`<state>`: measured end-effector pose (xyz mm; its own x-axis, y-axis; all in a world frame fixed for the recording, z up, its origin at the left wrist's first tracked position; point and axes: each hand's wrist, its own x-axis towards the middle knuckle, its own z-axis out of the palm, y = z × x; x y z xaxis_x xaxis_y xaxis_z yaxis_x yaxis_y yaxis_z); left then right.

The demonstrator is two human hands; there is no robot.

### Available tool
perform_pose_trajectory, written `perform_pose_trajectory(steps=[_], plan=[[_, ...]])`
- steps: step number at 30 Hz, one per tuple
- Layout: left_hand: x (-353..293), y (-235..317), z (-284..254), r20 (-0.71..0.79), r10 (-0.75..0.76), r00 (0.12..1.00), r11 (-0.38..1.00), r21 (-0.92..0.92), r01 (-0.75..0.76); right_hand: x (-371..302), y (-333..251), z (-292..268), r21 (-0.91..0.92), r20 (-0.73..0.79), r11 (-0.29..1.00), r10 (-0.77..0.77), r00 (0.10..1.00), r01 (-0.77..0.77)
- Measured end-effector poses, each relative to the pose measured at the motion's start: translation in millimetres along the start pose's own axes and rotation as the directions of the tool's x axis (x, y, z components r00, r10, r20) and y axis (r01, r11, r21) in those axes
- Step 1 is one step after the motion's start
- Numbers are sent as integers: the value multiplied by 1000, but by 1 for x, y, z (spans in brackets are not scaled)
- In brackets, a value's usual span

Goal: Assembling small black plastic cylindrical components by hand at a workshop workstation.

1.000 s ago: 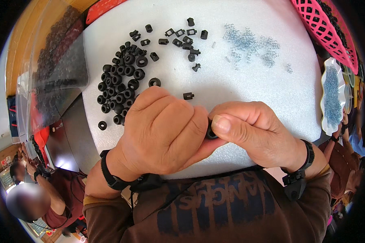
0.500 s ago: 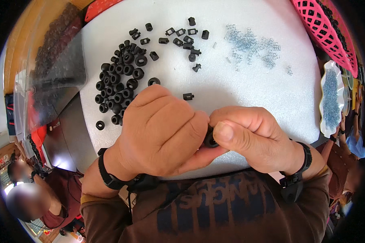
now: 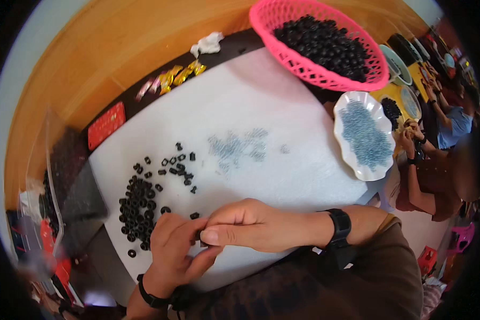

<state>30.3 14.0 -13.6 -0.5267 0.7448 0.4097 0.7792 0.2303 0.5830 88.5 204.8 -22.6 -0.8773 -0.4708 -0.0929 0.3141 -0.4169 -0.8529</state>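
A small black plastic part (image 3: 200, 238) sits between the fingertips of my two hands, mostly hidden by them. My left hand (image 3: 172, 249) meets it from the left, with fingers and thumb bent round it. From the right, my right hand (image 3: 250, 226) pinches it between thumb and fingers. Just beyond them lies a single black slotted piece (image 3: 194, 215), and a black ring (image 3: 165, 210) is near my left fingers. A heap of black rings (image 3: 136, 205) spreads on the left of the white foam sheet (image 3: 282, 101). Smaller black slotted pieces (image 3: 181, 167) and clear springs (image 3: 234, 148) lie farther off.
A pink basket (image 3: 325, 81) of black parts stands at the far right, with a scalloped white dish (image 3: 351, 164) of springs nearer. Clear plastic bin (image 3: 56, 197) at left; red box (image 3: 105, 126), gold wrappers (image 3: 178, 76) and tissue (image 3: 208, 44) behind. A co-worker (image 3: 432, 184) sits right.
The view has swung, so the whole basket and dish now show. My left hand has turned from a closed, back-up grip to more extended fingers; both hands remain together at the small black part.
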Motion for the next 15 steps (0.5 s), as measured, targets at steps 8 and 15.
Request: perform_pose_trajectory(steps=[8,15], plan=[[-4,10,-7,-5,-190,982,946,-270,182,-2,4,-2,34,74,999,22,997,-24],[-11,21,-6,-97,-532,841,730,-556,397,-8,-22,-3,90,-144,992,-79,986,93]])
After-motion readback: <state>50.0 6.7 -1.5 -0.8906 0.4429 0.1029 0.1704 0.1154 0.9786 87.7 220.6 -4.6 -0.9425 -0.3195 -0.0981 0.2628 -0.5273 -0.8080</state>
